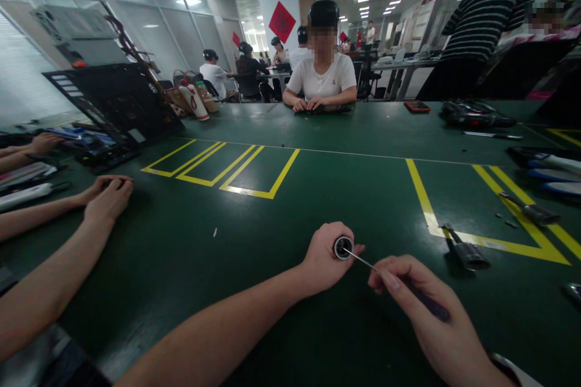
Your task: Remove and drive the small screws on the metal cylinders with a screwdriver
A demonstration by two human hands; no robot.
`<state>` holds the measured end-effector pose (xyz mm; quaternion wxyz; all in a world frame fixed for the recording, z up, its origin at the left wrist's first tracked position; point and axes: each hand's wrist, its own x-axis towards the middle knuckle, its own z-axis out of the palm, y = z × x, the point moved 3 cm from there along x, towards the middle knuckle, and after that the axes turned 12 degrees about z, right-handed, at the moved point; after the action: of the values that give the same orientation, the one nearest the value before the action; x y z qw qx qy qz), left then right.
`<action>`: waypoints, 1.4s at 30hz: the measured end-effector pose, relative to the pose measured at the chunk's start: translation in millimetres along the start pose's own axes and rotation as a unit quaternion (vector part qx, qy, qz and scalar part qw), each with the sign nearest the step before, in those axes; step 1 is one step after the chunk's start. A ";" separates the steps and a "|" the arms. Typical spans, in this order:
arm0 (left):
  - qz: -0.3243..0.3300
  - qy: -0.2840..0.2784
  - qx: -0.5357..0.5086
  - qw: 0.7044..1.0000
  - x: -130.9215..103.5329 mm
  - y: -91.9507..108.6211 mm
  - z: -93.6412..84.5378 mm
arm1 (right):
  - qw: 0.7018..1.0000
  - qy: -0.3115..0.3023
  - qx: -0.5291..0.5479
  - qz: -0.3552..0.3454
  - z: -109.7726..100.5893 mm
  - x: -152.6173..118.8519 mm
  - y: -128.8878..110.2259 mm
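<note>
Head view: the left hand (pixel 323 260) is wrapped around a hollow round part (pixel 339 247) above the green table (pixel 254 242), open end up; the right hand (pixel 426 299) grips a thin-shafted tool (pixel 363 260), its shaft reaching the dark opening.

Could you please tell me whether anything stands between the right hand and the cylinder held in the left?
Nothing visible does: only the screwdriver in the right hand spans the gap, its tip at the open end of the cylinder in the left hand.
</note>
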<state>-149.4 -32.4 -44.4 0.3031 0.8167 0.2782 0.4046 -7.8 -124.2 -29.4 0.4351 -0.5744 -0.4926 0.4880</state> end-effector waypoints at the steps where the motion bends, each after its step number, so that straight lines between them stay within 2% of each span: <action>1: 0.000 -0.002 -0.002 1.000 -0.2 0.0 0.3 | 1.000 -0.002 -0.004 -0.001 0.9 -0.8 -0.6; 5: 0.011 0.006 -0.025 1.000 0.0 1.7 -0.4 | 1.000 -0.008 0.004 0.005 3.6 -1.0 -1.1; 10: 0.010 0.013 -0.023 1.000 -0.6 2.2 -0.2 | 0.993 0.011 0.114 0.025 1.7 0.6 6.6; 17: 0.033 -0.004 0.006 0.999 -1.8 2.6 2.1 | 0.995 -0.007 0.099 0.033 3.4 -0.9 7.5; 23: 0.046 -0.006 0.020 0.999 -1.0 4.7 0.9 | 0.956 -0.030 0.258 0.135 4.7 5.5 4.6; 27: 0.042 -0.004 0.024 0.999 -0.1 4.1 0.8 | 0.929 -0.044 0.325 0.172 4.7 8.8 4.9; 31: 0.044 -0.002 0.026 0.999 -0.2 3.6 0.9 | 0.920 -0.041 0.348 0.177 5.2 8.9 4.8; 42: 0.047 -0.041 0.097 0.993 -1.6 -1.0 5.1 | 0.905 -0.058 0.369 0.204 6.4 11.7 10.8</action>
<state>-146.2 -34.3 -48.4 0.2143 0.8702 0.2652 0.3556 -12.1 -114.0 -42.5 0.4777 -0.4316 -0.1743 0.7451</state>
